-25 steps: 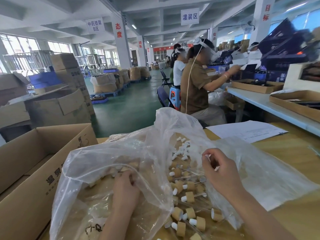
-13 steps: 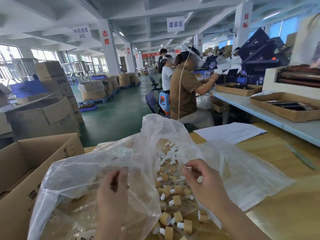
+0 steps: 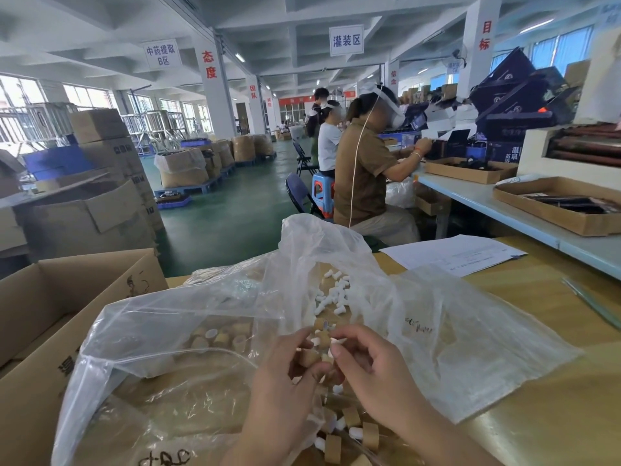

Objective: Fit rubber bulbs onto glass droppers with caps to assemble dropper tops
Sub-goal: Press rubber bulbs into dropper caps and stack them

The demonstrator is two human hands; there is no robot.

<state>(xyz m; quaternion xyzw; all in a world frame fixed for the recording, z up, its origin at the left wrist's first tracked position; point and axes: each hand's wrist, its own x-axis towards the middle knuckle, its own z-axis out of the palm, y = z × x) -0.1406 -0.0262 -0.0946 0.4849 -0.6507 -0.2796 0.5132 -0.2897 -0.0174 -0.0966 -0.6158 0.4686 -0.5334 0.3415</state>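
Closest to me, a heap of dropper tops (image 3: pixel 351 420), tan caps with white bulbs already seated, lies below my wrists, I judge so that finished pieces drop straight down out of the way. Just above it my two hands meet. My left hand (image 3: pixel 282 381) curls its fingers round a tan cap (image 3: pixel 308 358), turned toward the other hand to offer its opening. My right hand (image 3: pixel 376 375) pinches a white rubber bulb (image 3: pixel 335 346) at its fingertips, touching or nearly touching that cap; I read this as the pressing-on step. I cannot make out the glass stem here.

Beyond the hands, the clear plastic bag (image 3: pixel 174 334) lies slumped open on the wooden table (image 3: pixel 537 381), with bare caps (image 3: pixel 221 338) inside on the left and loose bulbs (image 3: pixel 331 294) spilled at its mouth, both stocks within easy reach. An open cardboard box (image 3: pixel 67 297) stands at the left, a sheet of paper (image 3: pixel 453 255) farther right, and a seated worker (image 3: pixel 363 176) beyond.
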